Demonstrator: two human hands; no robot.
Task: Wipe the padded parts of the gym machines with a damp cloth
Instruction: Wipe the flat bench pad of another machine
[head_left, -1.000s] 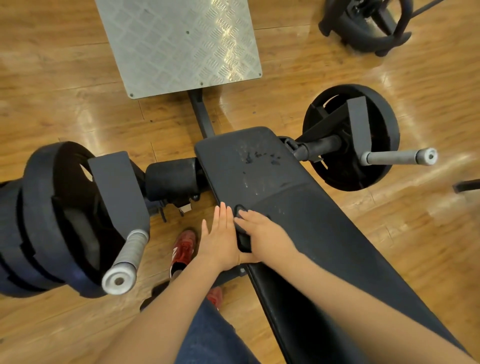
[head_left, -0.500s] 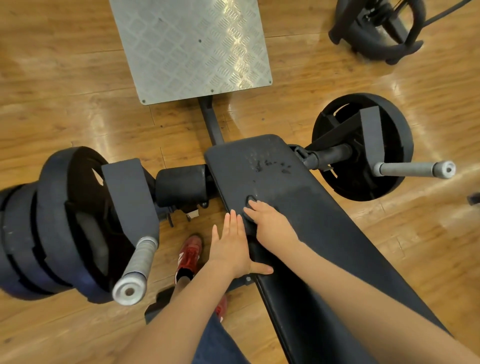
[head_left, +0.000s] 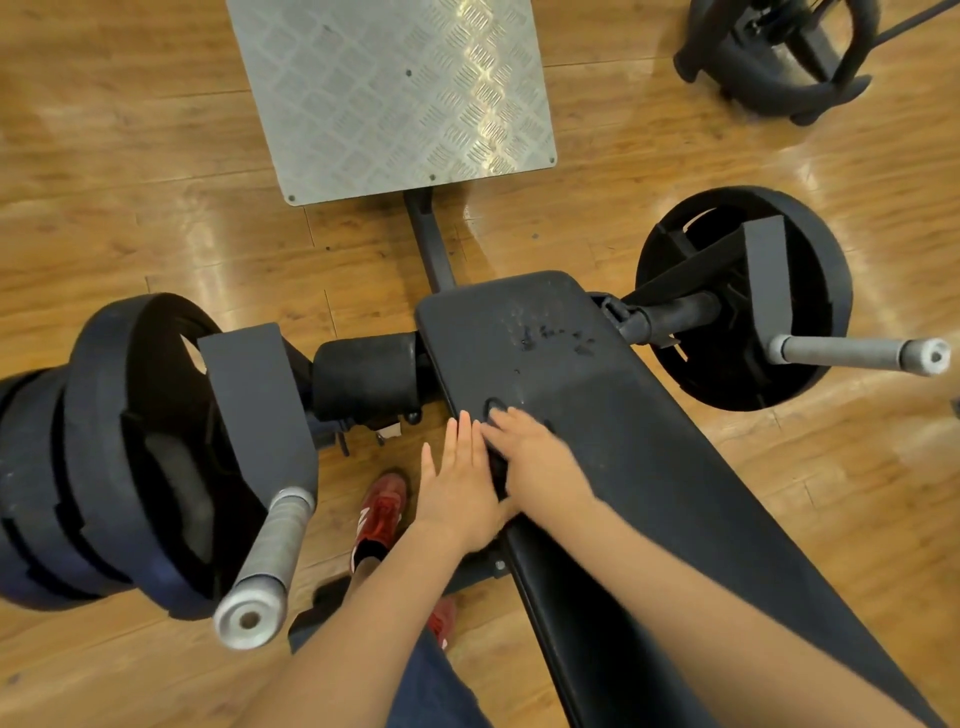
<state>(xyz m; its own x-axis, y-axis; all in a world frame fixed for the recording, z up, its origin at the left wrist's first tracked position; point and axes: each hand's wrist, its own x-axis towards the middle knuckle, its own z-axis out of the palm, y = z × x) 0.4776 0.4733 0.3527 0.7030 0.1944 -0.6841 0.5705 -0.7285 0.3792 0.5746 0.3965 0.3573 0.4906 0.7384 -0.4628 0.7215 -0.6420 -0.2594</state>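
Note:
A long black padded bench (head_left: 649, 441) runs from the lower right toward the middle, with scuffed spots near its far end. My right hand (head_left: 535, 457) presses a dark cloth (head_left: 493, 406) onto the pad near its left edge; only the cloth's rim shows past my fingertips. My left hand (head_left: 457, 493) lies flat with straight fingers along the pad's left edge, touching my right hand. A black foam roller pad (head_left: 366, 376) sits just left of the bench end.
Stacked black weight plates (head_left: 104, 457) with a grey handle (head_left: 270, 561) stand on the left. A single plate (head_left: 737, 296) with a handle (head_left: 857, 356) is on the right. A metal footplate (head_left: 389, 93) lies ahead. My red shoe (head_left: 382, 512) is on the wooden floor.
Both hands have slid together along the pad's left edge toward its far end, the right hand pushing the cloth. The view has shifted slightly.

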